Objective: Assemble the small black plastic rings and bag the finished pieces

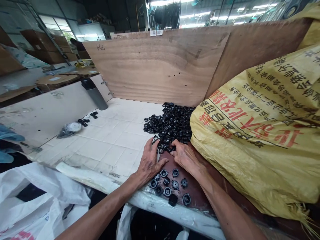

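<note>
A heap of small black plastic ring parts (172, 121) lies on the white tiled tabletop (110, 140) against a plywood wall. My left hand (150, 161) rests at the heap's near edge, fingers curled down onto the parts. My right hand (183, 155) sits just beside it, fingers bent over parts at the same edge. What each hand grips is hidden under the fingers. Between my wrists, several black caps (170, 186) stand in rows on a dark brown board (197, 196) at the table's front edge.
A big yellow woven sack (262, 126) with red and black print fills the right side. Plywood boards (160, 63) wall the back. A grey cylinder (96, 95), a small plastic bag (68, 128) and loose black parts (85, 121) lie left. White sacks (37, 203) hang below the edge.
</note>
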A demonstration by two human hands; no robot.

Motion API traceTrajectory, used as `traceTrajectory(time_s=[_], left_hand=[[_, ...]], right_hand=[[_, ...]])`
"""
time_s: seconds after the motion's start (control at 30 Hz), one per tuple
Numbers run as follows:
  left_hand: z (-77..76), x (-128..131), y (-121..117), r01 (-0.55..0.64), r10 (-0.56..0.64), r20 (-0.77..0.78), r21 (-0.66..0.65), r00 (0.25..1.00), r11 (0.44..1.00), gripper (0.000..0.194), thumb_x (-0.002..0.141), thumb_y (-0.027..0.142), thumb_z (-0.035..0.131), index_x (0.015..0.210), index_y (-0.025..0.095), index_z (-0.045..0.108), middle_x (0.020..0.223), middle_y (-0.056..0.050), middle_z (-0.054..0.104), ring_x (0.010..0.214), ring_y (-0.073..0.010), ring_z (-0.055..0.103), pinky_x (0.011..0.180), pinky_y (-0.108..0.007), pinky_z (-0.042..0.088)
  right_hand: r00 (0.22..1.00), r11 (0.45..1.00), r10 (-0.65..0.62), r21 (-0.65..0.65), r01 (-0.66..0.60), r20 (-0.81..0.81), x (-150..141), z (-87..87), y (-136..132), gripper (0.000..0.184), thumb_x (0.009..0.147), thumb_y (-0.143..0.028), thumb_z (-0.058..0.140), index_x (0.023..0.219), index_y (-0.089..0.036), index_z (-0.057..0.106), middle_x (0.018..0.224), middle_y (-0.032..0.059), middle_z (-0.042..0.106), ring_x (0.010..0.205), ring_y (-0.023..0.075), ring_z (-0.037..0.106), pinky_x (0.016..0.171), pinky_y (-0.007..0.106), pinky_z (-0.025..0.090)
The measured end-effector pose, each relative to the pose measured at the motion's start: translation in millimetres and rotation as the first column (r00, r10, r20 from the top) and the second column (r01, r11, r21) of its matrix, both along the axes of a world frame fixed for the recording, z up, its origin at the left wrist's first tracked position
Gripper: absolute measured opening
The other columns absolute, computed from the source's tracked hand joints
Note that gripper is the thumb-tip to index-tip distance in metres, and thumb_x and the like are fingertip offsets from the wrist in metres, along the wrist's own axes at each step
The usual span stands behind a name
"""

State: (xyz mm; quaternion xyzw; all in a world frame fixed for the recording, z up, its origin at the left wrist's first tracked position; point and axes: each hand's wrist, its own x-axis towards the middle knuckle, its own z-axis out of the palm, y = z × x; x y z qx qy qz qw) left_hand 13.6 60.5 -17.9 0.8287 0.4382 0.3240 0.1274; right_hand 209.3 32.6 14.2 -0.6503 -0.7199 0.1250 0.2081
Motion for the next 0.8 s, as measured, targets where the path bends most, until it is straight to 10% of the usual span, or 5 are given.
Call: traceTrajectory(time_s=[0.2, 0.8], left_hand=[[3.9, -6, -13, -0.086, 0.086, -0.004, -0.046, 0.996, 0.995, 0.033, 0.079, 0.033, 0.071, 0.106, 0.021, 0.055, 0.096, -0.006, 0.057, 0.094, -0.0273, 0.058, 0.083, -0.042, 0.051], [8.9, -11, -1, -0.213, 0.303, 0.273, -0.316, 0.913, 0.925, 0.023, 0.085, 0.025, 0.060, 0.107, 0.020, 0.064, 0.090, -0.002, 0.068, 0.072, -0.0160, 0.063, 0.072, -0.030, 0.052]], right_hand=[[0.999, 0.998, 0.003, -0.057, -0.001, 0.032, 5, 4.9, -1, 0.011, 0.082, -0.016, 0.065, 0.093, -0.017, 0.062, 0.078, 0.0077, 0.070, 0.069, 0.0201, 0.064, 0.059, 0.026, 0.034], [0.973, 0.988, 0.142, -0.039, -0.152, -0.185, -18, 2.6, -6, 0.016, 0.079, -0.008, 0.067, 0.093, -0.016, 0.069, 0.088, 0.0046, 0.059, 0.079, 0.0169, 0.058, 0.071, 0.026, 0.040]])
